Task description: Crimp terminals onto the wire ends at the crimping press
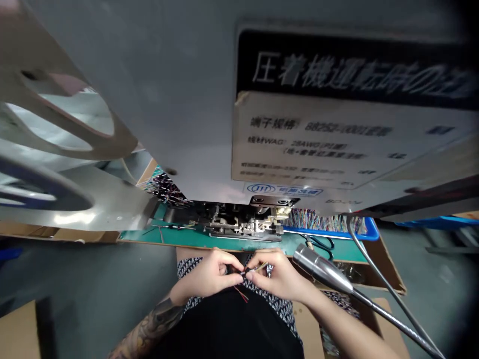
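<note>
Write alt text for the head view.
The left hand and right hand hold thin wires over the lap, beside a green table. A grey machine with a label fills the top; a blue tray and metal lamp are at right.

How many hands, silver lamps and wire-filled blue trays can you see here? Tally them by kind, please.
Hands: 2, the left hand and right hand
Silver lamp: 1
Wire-filled blue tray: 1
Total: 4
</note>
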`<control>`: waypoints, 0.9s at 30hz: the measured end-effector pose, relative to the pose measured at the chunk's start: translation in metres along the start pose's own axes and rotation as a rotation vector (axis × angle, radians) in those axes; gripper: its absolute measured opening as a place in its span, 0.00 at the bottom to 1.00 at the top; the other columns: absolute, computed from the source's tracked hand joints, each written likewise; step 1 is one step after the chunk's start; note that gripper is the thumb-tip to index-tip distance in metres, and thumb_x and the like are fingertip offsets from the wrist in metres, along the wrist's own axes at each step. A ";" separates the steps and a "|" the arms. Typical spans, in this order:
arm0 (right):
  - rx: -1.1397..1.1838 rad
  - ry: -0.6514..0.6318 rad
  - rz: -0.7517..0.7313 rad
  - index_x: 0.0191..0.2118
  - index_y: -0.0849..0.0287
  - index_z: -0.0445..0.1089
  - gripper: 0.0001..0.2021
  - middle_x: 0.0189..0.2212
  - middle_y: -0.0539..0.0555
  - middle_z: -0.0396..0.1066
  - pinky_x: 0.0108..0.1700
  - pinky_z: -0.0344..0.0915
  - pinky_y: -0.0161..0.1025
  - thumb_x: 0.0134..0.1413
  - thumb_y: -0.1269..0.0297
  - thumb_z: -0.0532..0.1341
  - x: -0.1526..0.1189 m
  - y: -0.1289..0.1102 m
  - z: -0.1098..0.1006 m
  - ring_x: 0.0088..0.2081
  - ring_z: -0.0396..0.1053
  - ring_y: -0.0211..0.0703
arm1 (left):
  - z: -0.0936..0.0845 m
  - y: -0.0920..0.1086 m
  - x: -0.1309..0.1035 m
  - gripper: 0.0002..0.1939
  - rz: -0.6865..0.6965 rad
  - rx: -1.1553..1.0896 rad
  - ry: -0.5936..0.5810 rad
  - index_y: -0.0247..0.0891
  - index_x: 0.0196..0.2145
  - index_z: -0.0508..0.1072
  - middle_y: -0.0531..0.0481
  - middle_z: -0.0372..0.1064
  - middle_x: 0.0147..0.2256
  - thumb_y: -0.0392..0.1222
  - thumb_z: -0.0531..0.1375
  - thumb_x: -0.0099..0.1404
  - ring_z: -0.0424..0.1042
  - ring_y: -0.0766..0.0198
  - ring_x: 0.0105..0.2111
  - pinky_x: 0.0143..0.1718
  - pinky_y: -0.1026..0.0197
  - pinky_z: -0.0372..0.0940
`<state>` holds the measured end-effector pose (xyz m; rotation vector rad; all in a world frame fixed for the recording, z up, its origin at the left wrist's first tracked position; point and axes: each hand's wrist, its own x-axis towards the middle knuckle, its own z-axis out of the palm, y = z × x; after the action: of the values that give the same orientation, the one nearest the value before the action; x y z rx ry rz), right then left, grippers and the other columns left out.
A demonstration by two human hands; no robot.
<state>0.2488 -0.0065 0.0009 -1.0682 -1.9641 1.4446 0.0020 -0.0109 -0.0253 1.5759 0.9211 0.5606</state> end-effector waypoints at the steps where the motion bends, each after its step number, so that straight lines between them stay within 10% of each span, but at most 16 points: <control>1: 0.034 0.056 0.008 0.38 0.56 0.81 0.07 0.29 0.51 0.78 0.34 0.67 0.39 0.65 0.59 0.69 -0.001 0.003 0.004 0.29 0.73 0.42 | 0.001 -0.001 -0.002 0.09 -0.021 -0.017 0.040 0.34 0.39 0.86 0.49 0.79 0.29 0.43 0.69 0.67 0.59 0.73 0.17 0.17 0.67 0.51; 6: 0.315 0.447 0.055 0.60 0.53 0.71 0.21 0.32 0.48 0.74 0.32 0.67 0.37 0.65 0.60 0.70 -0.007 0.015 0.037 0.28 0.67 0.40 | 0.008 0.006 -0.007 0.10 -0.067 -0.097 0.296 0.34 0.40 0.84 0.44 0.82 0.32 0.43 0.66 0.70 0.75 0.65 0.24 0.23 0.66 0.66; 9: 0.387 0.574 0.051 0.58 0.53 0.74 0.16 0.30 0.48 0.71 0.31 0.65 0.37 0.67 0.60 0.69 -0.008 0.014 0.048 0.28 0.66 0.39 | 0.010 0.011 -0.008 0.08 -0.058 -0.086 0.390 0.34 0.38 0.82 0.42 0.84 0.35 0.41 0.66 0.69 0.81 0.61 0.28 0.28 0.63 0.71; 16: 0.499 0.485 0.069 0.44 0.53 0.82 0.05 0.25 0.48 0.73 0.28 0.62 0.34 0.66 0.60 0.70 0.001 0.008 0.041 0.24 0.65 0.36 | 0.012 0.020 -0.002 0.10 -0.129 -0.327 0.265 0.32 0.37 0.81 0.42 0.83 0.30 0.44 0.67 0.70 0.83 0.57 0.30 0.31 0.62 0.74; 27: 0.617 0.315 0.091 0.34 0.56 0.79 0.09 0.28 0.50 0.78 0.32 0.66 0.34 0.65 0.59 0.71 0.011 0.011 0.030 0.28 0.72 0.38 | 0.012 0.018 0.000 0.17 -0.229 -0.646 0.076 0.32 0.33 0.76 0.42 0.82 0.32 0.50 0.68 0.68 0.69 0.73 0.16 0.15 0.71 0.52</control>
<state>0.2234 -0.0133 -0.0205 -1.0178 -1.1487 1.6539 0.0164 -0.0183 -0.0105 0.8632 0.8500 0.6731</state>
